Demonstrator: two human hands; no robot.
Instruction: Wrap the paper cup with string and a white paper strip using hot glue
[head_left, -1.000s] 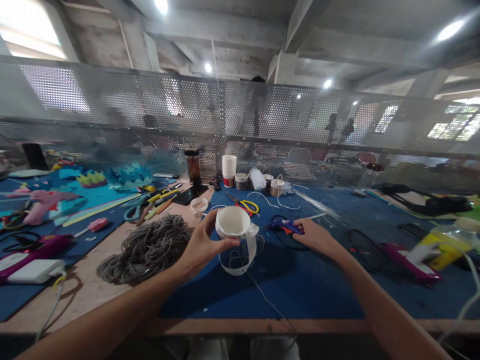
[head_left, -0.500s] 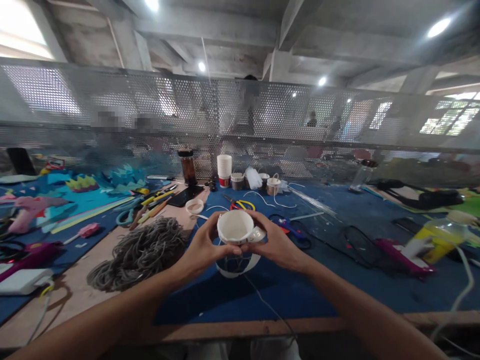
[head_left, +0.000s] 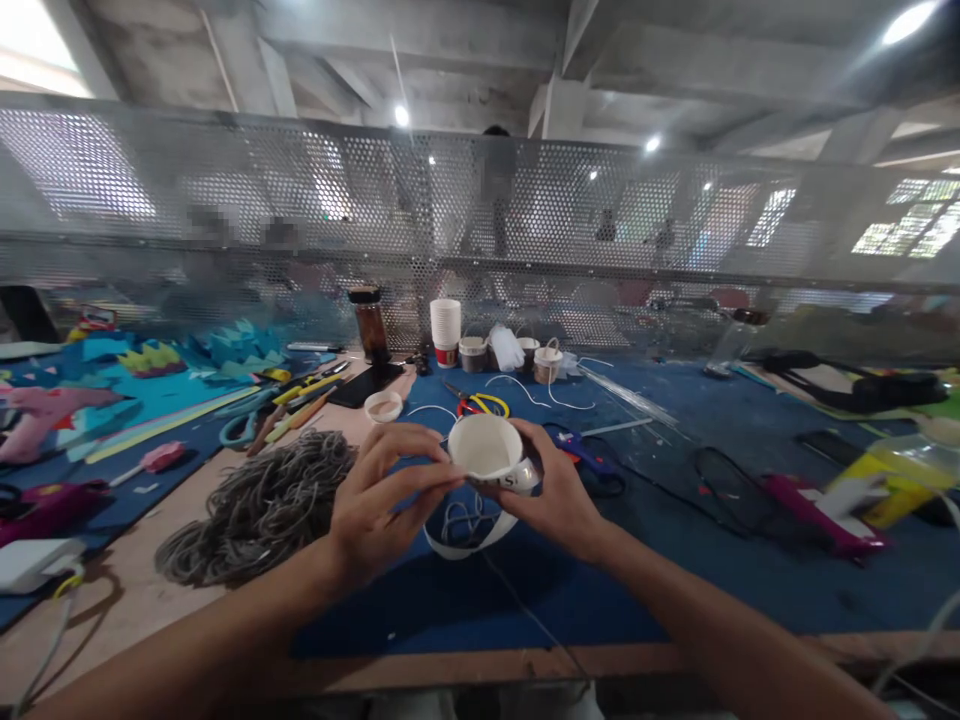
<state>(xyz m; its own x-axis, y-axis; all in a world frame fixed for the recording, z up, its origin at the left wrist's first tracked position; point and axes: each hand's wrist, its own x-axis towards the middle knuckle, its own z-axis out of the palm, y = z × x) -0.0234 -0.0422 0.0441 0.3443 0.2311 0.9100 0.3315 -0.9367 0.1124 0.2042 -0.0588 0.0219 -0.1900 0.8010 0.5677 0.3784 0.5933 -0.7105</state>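
Observation:
My right hand (head_left: 559, 490) is closed around the right side of a small white paper cup (head_left: 486, 445), whose open mouth faces up toward me. Dark printed letters show on its lower right wall. At the cup's left edge, the fingertips of my left hand (head_left: 390, 495) are pinched together; what lies between them, if anything, is hidden. Below the cup curves a white strip (head_left: 457, 551), with loops of grey cord (head_left: 466, 520) inside its curve. Whether the strip is joined to the cup, I cannot tell. Red-and-yellow-handled scissors (head_left: 487, 404) lie just behind.
Left of my hands lies a heap of grey cord (head_left: 262, 505). Stacked paper cups (head_left: 445, 330), a dark jar (head_left: 370, 325) and small cord-wrapped cups (head_left: 548, 364) stand at the back. A blue glue gun (head_left: 592, 460) lies right, its black cable (head_left: 675, 490) trailing. A perforated screen (head_left: 585, 220) rises behind.
My left hand has shifted left from around the cup, its fingers now pinched at the cup's edge. The cup has moved slightly right in view, still in my right hand.

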